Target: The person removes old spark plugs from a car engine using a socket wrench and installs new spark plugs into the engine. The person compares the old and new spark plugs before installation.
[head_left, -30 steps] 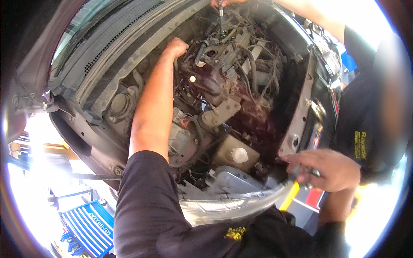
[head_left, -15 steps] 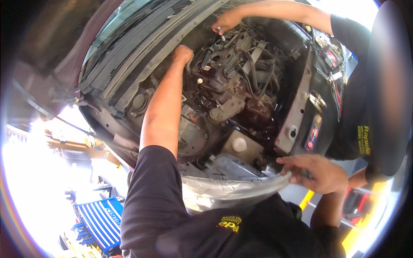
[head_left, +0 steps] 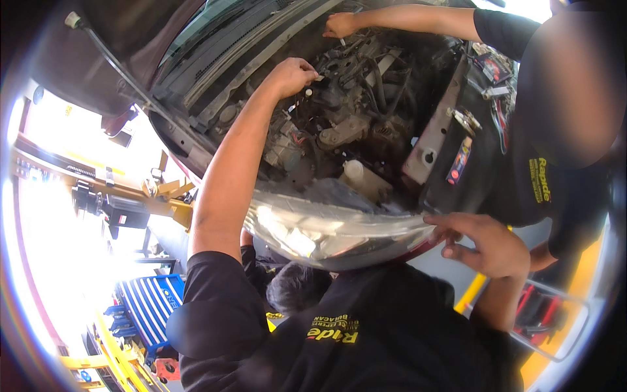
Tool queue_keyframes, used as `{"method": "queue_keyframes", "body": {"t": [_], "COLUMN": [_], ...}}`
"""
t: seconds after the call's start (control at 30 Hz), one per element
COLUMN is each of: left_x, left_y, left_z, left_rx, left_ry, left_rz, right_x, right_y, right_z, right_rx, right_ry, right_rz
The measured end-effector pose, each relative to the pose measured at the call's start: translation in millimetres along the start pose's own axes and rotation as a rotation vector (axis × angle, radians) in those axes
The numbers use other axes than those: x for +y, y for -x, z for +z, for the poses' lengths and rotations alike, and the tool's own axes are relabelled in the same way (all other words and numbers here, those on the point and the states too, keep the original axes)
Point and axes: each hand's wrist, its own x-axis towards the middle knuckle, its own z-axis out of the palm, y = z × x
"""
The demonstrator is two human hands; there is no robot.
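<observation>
My left hand (head_left: 294, 77) reaches over the engine (head_left: 346, 98), with fingertips drawn together beside a small pale piece (head_left: 319, 78) on it. Whatever is in this pinch, if anything, is too small to make out. Close below is a small white round cap (head_left: 309, 93). My right hand (head_left: 486, 247) is at the front edge of the car, index finger stretched out by the end of the headlight (head_left: 313, 228) and the other fingers bent. Nothing shows in it. Across the bay, a co-worker's hand (head_left: 341, 26) grips a slim shiny metal tool (head_left: 342, 42).
A white-capped reservoir (head_left: 356, 173) sits behind the headlight. Small boxes (head_left: 493, 68) and metal parts (head_left: 465, 121) lie on the right fender. A support rod (head_left: 117, 62) is at the raised hood. Another person's head (head_left: 297, 287) is low beneath the headlight; a blue tool cabinet (head_left: 150, 310) stands left.
My left hand has drawn back from the far side of the bay toward the pale piece, its fingers now in sight. The view has shifted, revealing a person below. My right hand stays near the front edge.
</observation>
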Motion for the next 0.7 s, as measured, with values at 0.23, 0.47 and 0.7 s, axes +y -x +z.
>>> {"method": "queue_keyframes", "body": {"t": [0.23,0.47,0.7], "left_x": [-30.4,-64.1,-64.3], "left_y": [50.6,43.8,42.7], "left_z": [25.9,40.8,39.0], "left_rx": [0.051,0.127,0.06], "left_ry": [-0.027,-0.111,-0.117], "left_rz": [-0.154,-0.166,-0.178], "right_x": [-6.2,-14.9,-14.1], "right_y": [21.4,28.4,32.2], "right_z": [9.1,10.0,11.9], "right_rx": [-0.047,-0.076,-0.071], "right_ry": [0.018,0.01,0.044], "right_rz": [0.008,0.035,0.041]}}
